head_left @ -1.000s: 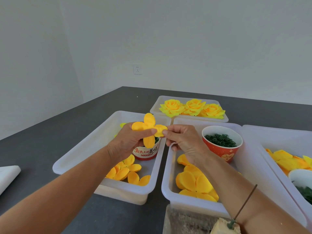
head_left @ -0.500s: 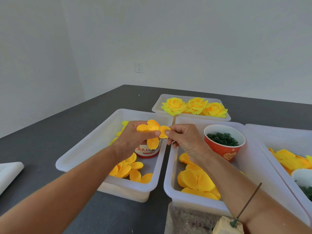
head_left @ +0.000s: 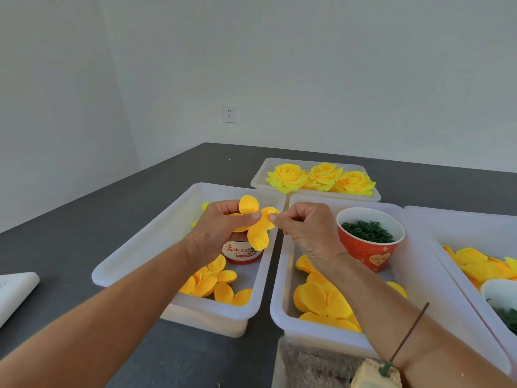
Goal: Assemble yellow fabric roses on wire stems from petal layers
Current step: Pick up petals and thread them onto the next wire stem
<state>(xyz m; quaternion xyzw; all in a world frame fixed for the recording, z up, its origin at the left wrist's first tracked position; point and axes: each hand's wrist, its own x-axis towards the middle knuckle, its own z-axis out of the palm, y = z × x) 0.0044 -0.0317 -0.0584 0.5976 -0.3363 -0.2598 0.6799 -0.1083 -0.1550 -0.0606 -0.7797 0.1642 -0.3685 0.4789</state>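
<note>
A dark grey tabletop [head_left: 70, 247] filled the lower half of the frame and carried several white plastic bins. The left-centre bin [head_left: 134, 259] held loose yellow petal layers [head_left: 208, 281] at its near end and a red-and-white printed cup [head_left: 242, 252] behind them. The bin at centre right [head_left: 282, 275] held larger yellow petal pieces [head_left: 321, 301] and a red paper cup [head_left: 369, 239] full of small dark green rings [head_left: 366, 229]. At the right edge a third bin [head_left: 458, 228] contained more yellow petals [head_left: 478, 264] and a white cup [head_left: 499, 292] with green pieces. Farther back, at centre, a shallow tray [head_left: 258, 177] carried three finished yellow roses [head_left: 321, 179]. Above the left-centre bin, the left hand [head_left: 221, 231] pinched a four-lobed yellow petal layer [head_left: 256, 222] between thumb and fingers, while the right hand [head_left: 305, 228] pinched the layer's right lobe with curled fingertips. A thin wire stem [head_left: 408, 336] stood in a foam block [head_left: 375, 373] at the bottom right.
</note>
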